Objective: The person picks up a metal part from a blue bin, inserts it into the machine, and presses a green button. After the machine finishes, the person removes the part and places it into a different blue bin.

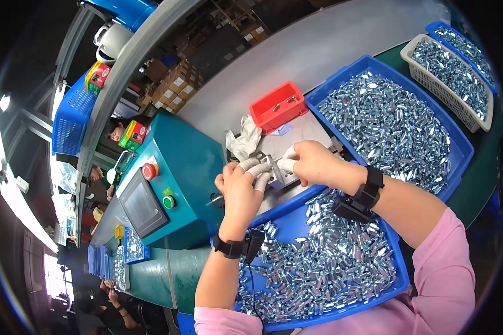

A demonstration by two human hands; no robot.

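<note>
My left hand (241, 183), its fingertips wrapped in white covers, is closed at the left side of a small metal fixture (275, 177). My right hand (313, 163) comes in from the other side, thumb and wrapped fingers pinched together at the fixture's right end. Whatever lies between the fingers of either hand is hidden. Below both hands, a blue tray (293, 224) holds a heap of shiny metal sleeves (341, 268). A second blue tray (463, 149) on the right is piled with similar metal pieces (385, 128).
Beyond the fixture sit a red bin (285, 119) with a few metal pieces and a crumpled white glove (243, 139). A teal machine (193, 162) with a screen (142, 202), red button (150, 171) and green button (169, 201) stands left. A cream basket (450, 89) is far right.
</note>
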